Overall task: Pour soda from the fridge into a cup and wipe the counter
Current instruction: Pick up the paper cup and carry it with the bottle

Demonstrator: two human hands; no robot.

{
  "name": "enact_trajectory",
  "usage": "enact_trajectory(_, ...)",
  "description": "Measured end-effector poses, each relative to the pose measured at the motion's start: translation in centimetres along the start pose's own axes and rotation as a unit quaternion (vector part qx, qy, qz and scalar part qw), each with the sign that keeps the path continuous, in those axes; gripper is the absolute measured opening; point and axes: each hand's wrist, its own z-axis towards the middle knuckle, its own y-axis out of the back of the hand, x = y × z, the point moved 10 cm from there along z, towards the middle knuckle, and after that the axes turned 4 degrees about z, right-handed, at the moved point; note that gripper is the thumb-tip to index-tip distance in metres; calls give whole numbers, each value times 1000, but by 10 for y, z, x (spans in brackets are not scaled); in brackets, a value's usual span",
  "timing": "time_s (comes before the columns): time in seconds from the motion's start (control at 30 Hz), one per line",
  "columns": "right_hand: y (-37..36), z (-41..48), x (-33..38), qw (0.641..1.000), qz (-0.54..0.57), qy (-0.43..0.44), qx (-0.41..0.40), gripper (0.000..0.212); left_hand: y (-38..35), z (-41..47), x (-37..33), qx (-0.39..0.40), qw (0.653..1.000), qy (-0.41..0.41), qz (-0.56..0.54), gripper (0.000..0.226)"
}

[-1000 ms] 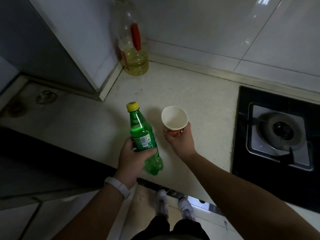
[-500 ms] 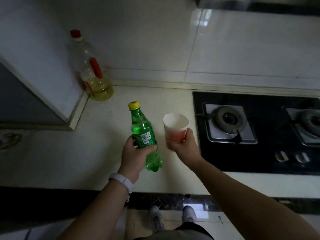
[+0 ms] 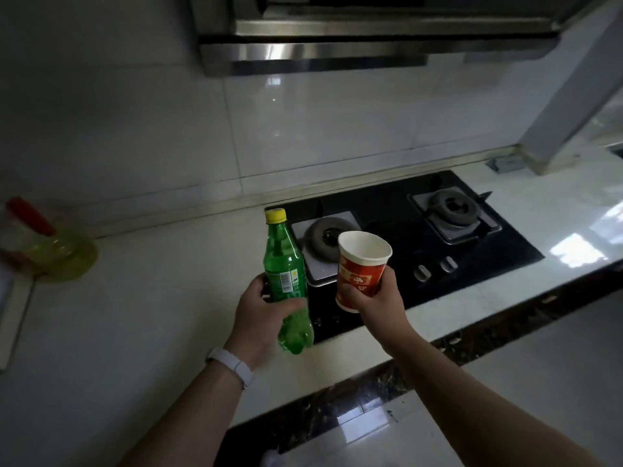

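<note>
Your left grip point(image 3: 261, 311) is wrapped round the lower half of the green soda bottle point(image 3: 285, 264), thumb across the front just under the label. It holds the bottle clear of the desk point(image 3: 151, 315), nearly upright with the top leaning a little to the left. The yellow cap point(image 3: 275, 216) is on. A white band point(image 3: 232, 362) circles that wrist.

Your right grip point(image 3: 377, 298) has its fingers curled round the base of the red-printed paper cup point(image 3: 362, 264), also held in the air. The cup's mouth is tipped toward the camera, so the white inside is in view. Bottle and cup sit side by side, near each other but apart, the cup to the right.

Behind both lies a black glass hob point(image 3: 381, 203) set into the pale desk. Its left burner point(image 3: 323, 237) shows between bottle and cup, and its right burner point(image 3: 451, 205) lies farther back to the right. Two knobs point(image 3: 423, 272) sit along its front.

A steel range hood point(image 3: 337, 45) hangs above against the white tiled wall point(image 3: 151, 129). At the far left of the desk, close to the wall, stands a blurred oil bottle point(image 3: 50, 251) with a red handle and yellow oil in its base. Below the desk's dark speckled front edge, glossy pale floor point(image 3: 539, 348) catches the light.
</note>
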Motion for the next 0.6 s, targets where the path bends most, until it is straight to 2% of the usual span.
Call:
enact_trajectory(0.2, 98, -11, -5, 998, 19, -19, -50, 55, -87, -6, -26, 51, 998, -14, 37, 43)
enact_trajectory(0.6, 331, -57, -13, 989, 57, -16, -134, 58, -320, -71, -70, 169, 983, -55, 49, 47)
